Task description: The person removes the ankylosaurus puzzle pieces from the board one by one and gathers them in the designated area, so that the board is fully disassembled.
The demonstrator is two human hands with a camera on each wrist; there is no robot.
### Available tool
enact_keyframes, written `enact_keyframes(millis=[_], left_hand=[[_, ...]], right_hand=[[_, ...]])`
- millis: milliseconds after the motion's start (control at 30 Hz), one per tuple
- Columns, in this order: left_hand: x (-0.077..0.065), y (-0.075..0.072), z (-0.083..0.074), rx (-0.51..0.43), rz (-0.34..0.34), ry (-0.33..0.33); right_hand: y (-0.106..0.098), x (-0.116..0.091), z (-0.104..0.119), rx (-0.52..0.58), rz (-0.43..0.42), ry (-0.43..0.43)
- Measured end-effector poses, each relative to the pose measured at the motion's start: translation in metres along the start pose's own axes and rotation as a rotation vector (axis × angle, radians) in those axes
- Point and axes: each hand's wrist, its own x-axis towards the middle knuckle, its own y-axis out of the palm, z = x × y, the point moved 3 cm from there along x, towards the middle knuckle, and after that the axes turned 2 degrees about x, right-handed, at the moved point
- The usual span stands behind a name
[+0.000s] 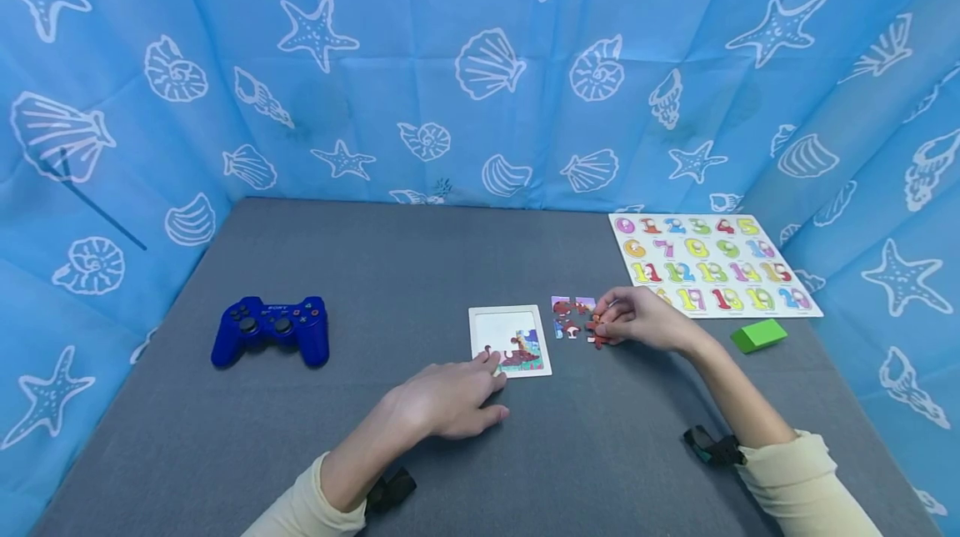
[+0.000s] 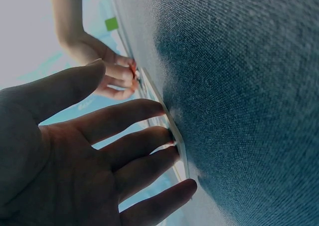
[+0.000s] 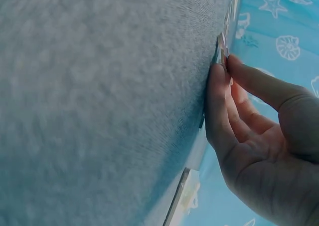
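A small square jigsaw tray (image 1: 513,309) with a white rim lies in the middle of the table, its lower and right parts filled with printed pieces. My left hand (image 1: 453,399) rests its fingertips on the tray's lower left edge, fingers fairly straight. Right of the tray lie several loose jigsaw pieces (image 1: 561,305). Among these, my right hand (image 1: 645,320) pinches a reddish-brown jigsaw piece (image 3: 224,51) between thumb and fingertips. In the left wrist view the tray's edge (image 2: 172,123) shows beneath the left fingers.
A blue game controller (image 1: 270,332) lies at the left. At the back right is a number puzzle board (image 1: 712,262), with a green block (image 1: 759,335) just in front of it. A blue curtain (image 1: 405,103) with shell prints surrounds the grey table (image 1: 360,270).
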Motion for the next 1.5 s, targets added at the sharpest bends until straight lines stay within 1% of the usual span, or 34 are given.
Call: enact_keyframes(millis=[233,467,600,767,1000,1267,1500], left_hand=[[0.0,0.0,0.0,-0.001,-0.004,-0.003],[0.0,0.0,0.0,0.002,0.008,-0.005],[0.0,0.0,0.0,0.003,0.011,-0.007],[0.001,0.0,0.0,-0.001,0.01,-0.012],[0.001,0.0,0.0,-0.001,0.005,-0.009],[0.001,0.0,0.0,-0.001,0.018,-0.012],[0.002,0.0,0.0,-0.002,0.027,-0.011]], right_hand=[[0.004,0.004,0.002,-0.058,-0.056,-0.022],[0.006,0.007,0.007,-0.211,-0.119,-0.033],[0.007,0.008,0.007,-0.241,-0.131,-0.029],[0.006,0.008,0.008,-0.218,-0.139,-0.034],[0.011,0.009,0.017,-0.191,-0.129,-0.078],[0.026,0.017,0.03,-0.11,-0.076,-0.122],[0.041,0.027,0.039,-0.083,-0.018,-0.158]])
